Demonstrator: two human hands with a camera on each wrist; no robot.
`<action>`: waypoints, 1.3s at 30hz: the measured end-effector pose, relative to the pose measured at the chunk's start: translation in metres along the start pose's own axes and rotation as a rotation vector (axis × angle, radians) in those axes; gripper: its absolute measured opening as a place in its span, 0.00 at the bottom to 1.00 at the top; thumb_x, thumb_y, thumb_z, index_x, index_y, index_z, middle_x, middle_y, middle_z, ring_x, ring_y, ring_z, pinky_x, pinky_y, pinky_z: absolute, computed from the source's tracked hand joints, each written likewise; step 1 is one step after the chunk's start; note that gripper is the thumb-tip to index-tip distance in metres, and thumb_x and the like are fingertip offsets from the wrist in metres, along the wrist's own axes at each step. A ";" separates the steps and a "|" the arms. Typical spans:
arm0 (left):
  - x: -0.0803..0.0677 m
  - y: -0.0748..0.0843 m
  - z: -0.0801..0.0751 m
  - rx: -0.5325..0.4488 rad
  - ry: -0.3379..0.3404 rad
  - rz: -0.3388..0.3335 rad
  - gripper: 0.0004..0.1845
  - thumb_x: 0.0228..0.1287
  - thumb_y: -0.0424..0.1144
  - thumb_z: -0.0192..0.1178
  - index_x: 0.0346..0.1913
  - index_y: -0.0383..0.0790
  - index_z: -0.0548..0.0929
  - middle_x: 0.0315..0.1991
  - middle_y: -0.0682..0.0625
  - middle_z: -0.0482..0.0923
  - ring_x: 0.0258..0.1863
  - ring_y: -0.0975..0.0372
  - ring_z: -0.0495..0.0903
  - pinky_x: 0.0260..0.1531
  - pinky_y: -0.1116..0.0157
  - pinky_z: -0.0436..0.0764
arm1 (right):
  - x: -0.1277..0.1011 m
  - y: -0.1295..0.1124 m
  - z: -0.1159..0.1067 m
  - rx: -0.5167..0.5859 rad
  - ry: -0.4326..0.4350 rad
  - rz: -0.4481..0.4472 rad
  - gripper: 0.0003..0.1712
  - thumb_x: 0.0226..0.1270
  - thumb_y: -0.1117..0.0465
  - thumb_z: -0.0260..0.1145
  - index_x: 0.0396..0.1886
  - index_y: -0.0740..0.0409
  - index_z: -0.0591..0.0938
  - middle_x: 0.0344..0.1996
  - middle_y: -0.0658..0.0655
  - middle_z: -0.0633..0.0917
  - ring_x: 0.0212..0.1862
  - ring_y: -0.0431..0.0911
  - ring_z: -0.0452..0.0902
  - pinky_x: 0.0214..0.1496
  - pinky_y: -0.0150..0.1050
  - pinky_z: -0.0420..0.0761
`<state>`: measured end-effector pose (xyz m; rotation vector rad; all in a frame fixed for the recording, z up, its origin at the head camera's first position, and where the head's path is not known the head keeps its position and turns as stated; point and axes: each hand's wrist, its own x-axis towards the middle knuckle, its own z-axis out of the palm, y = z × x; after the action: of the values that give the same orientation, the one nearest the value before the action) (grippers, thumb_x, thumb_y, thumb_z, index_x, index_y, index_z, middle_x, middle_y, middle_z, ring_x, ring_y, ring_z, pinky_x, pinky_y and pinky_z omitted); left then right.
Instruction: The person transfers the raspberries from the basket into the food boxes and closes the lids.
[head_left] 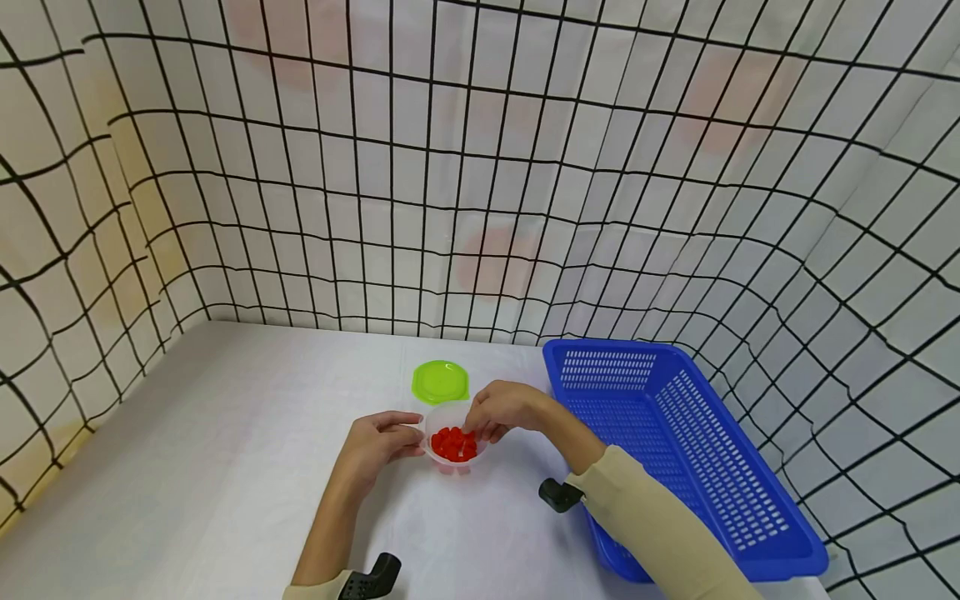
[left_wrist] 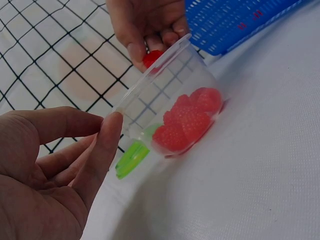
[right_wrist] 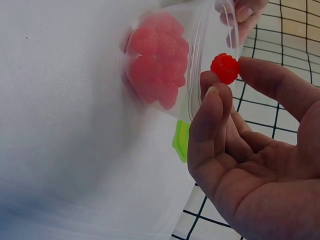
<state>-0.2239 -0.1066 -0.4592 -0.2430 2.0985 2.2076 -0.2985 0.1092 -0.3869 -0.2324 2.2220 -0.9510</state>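
A clear round plastic container (head_left: 446,412) stands on the white-covered table with several red raspberries (left_wrist: 187,120) heaped in its bottom. At its left side my left hand (head_left: 378,442) pinches the rim between thumb and forefinger. My right hand (head_left: 506,407) is over the opposite rim, fingertips pinching a single raspberry (right_wrist: 225,68) at the container's mouth. Just behind the container lies a bright green lid (head_left: 440,382), flat on the table.
A large blue plastic basket (head_left: 738,467) sits on the right, with my right forearm reaching across its near left side. Black wire mesh (head_left: 390,200) over white cloth encloses the back and both sides of the table (head_left: 225,433).
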 end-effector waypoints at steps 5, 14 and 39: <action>0.000 0.000 0.000 0.008 0.002 -0.007 0.14 0.66 0.31 0.65 0.52 0.30 0.85 0.38 0.40 0.89 0.31 0.56 0.88 0.41 0.63 0.89 | 0.000 0.001 -0.001 0.014 -0.012 0.000 0.09 0.63 0.60 0.71 0.38 0.61 0.87 0.31 0.58 0.88 0.41 0.56 0.85 0.39 0.34 0.87; 0.001 -0.001 0.001 0.015 0.003 -0.010 0.14 0.66 0.31 0.65 0.52 0.30 0.86 0.37 0.41 0.89 0.31 0.56 0.89 0.41 0.64 0.89 | -0.003 0.001 -0.007 0.037 -0.021 -0.006 0.16 0.65 0.58 0.70 0.45 0.66 0.85 0.33 0.59 0.88 0.42 0.57 0.86 0.43 0.38 0.89; -0.001 0.001 0.001 0.023 -0.004 -0.016 0.14 0.66 0.32 0.65 0.53 0.30 0.85 0.39 0.40 0.89 0.31 0.56 0.89 0.42 0.63 0.89 | -0.064 0.052 -0.106 0.139 0.279 -0.020 0.17 0.75 0.58 0.62 0.47 0.72 0.81 0.37 0.62 0.85 0.38 0.51 0.83 0.45 0.40 0.87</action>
<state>-0.2236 -0.1056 -0.4577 -0.2527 2.1111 2.1720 -0.3160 0.2327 -0.3376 -0.0607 2.3934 -1.2051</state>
